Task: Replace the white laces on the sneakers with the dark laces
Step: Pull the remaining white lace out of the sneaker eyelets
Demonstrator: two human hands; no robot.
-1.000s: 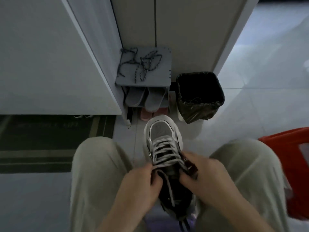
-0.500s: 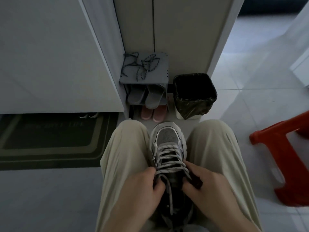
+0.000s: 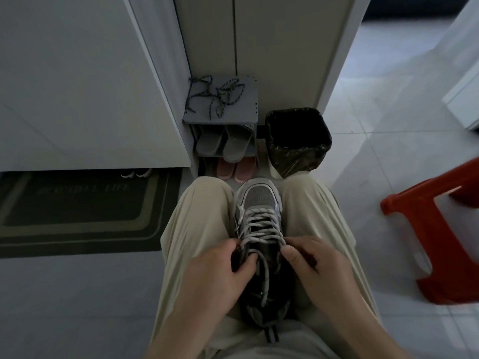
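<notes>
A person holds a sneaker between the knees, with both hands at its top lacing.
The dark laces lie in a loose tangle on a grey rack, well apart from the sneaker. The left hand grips the sneaker's left edge with curled fingers. The white laces cross the sneaker, and one end hangs loose. The right hand pinches the right edge. A red stool stands at the right.
</notes>
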